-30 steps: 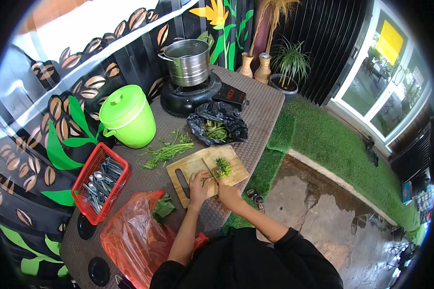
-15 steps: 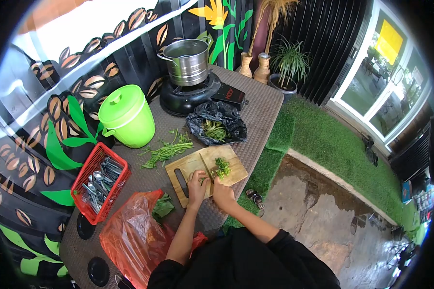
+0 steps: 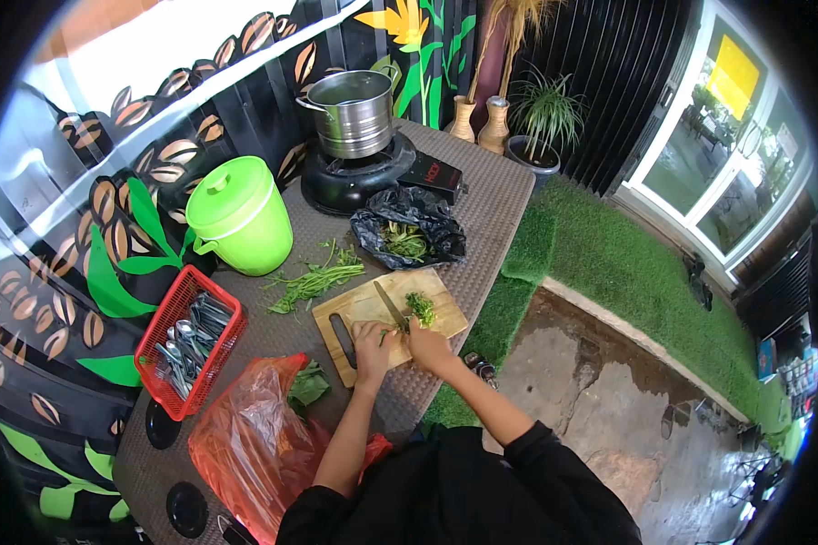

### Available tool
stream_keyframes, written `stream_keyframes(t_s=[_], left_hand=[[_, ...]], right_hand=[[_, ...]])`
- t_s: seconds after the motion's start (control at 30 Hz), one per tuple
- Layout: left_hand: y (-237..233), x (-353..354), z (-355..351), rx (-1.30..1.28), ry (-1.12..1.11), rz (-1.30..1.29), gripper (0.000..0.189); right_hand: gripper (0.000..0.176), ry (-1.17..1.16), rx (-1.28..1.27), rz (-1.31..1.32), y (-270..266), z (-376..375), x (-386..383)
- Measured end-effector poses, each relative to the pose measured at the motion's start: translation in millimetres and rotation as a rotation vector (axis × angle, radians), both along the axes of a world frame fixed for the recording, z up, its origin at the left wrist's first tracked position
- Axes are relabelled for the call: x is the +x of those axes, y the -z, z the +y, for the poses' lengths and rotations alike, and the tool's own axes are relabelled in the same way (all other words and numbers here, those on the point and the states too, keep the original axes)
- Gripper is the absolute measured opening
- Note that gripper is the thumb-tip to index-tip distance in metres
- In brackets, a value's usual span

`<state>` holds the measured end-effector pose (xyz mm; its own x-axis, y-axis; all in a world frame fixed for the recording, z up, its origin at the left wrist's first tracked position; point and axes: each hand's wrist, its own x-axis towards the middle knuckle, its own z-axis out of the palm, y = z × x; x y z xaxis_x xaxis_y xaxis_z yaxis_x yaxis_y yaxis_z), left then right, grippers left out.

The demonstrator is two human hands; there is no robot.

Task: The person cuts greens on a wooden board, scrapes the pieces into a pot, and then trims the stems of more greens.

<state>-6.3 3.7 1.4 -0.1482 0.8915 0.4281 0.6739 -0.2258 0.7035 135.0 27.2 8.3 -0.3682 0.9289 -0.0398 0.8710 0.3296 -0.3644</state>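
Note:
On a wooden cutting board (image 3: 354,305), my right hand (image 3: 427,347) grips a knife (image 3: 392,302) whose blade points away from me. Close beside it, my left hand (image 3: 373,350) has its fingers closed on green stems, mostly hidden by the fingers. Chopped greens (image 3: 420,310) lie in a small heap to the right of the blade. Past the board's far left side rests a loose bunch of leafy stems (image 3: 316,283). A black plastic bag (image 3: 445,243) holding more greens stands open just beyond the board.
A steel pot (image 3: 353,123) sits on a black portable stove (image 3: 332,186) at the back. Leftward are a green lidded bucket (image 3: 241,222) and a red basket (image 3: 234,329) of cutlery. A red plastic bag (image 3: 245,427) lies near my left forearm. The table edge (image 3: 491,283) runs along the right.
My right hand and the knife have shifted slightly, the blade tilting further left at its tip. My left hand stays nearly in place on the stems.

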Motion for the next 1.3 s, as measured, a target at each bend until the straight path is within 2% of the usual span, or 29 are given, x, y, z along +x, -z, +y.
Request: stream_keyframes(t_s=[0.1, 0.17, 0.37, 0.5, 0.63, 0.7, 0.73, 0.87, 0.93, 1.03, 1.13, 1.3], left_hand=[[2.6, 0.0, 1.6, 0.059, -0.019, 0.064, 0.008], [5.6, 1.4, 3.1, 0.063, -0.026, 0.071, 0.008], [4.4, 0.8, 4.1, 0.094, -0.011, 0.156, 0.011], [5.6, -0.3, 0.4, 0.100, 0.021, 0.104, 0.011], [10.3, -1.2, 5.6, 0.077, 0.041, 0.033, 0.012], [9.6, -1.2, 7.3, 0.069, 0.045, 0.058, 0.011], [8.2, -0.9, 7.9, 0.060, 0.049, 0.086, 0.010], [2.7, 1.5, 3.5, 0.053, 0.054, 0.113, 0.009], [5.4, 1.9, 5.4, 0.075, 0.031, 0.109, 0.008], [8.9, 1.1, 7.6, 0.073, 0.026, 0.074, 0.008], [12.5, -1.6, 10.6, 0.080, 0.034, 0.084, 0.008], [8.1, -1.1, 6.8, 0.054, 0.044, 0.067, 0.009]], right_hand=[[0.021, -0.097, 0.018, 0.017, -21.5, 5.6, 16.4], [0.021, -0.085, 0.043, -0.116, -33.0, 1.9, 20.6], [0.020, 0.097, 0.050, -0.106, 4.4, -21.9, -1.0], [0.028, 0.036, -0.027, 0.017, -10.3, 0.1, 3.2], [0.030, 0.025, -0.065, -0.051, -17.2, -17.5, 4.2], [0.031, 0.168, -0.089, -0.028, -5.0, -29.1, -8.7], [0.025, 0.187, -0.065, -0.051, -3.4, -29.2, -11.8], [0.026, 0.140, -0.080, 0.036, -4.9, -7.1, -9.4], [0.022, 0.035, 0.037, 0.025, -7.9, -2.8, -2.4], [0.022, 0.116, 0.010, -0.020, -18.5, -26.0, -8.7], [0.021, 0.170, -0.005, -0.108, -3.9, -36.8, -24.4], [0.023, 0.115, -0.015, -0.023, -3.3, -13.7, -14.4]])
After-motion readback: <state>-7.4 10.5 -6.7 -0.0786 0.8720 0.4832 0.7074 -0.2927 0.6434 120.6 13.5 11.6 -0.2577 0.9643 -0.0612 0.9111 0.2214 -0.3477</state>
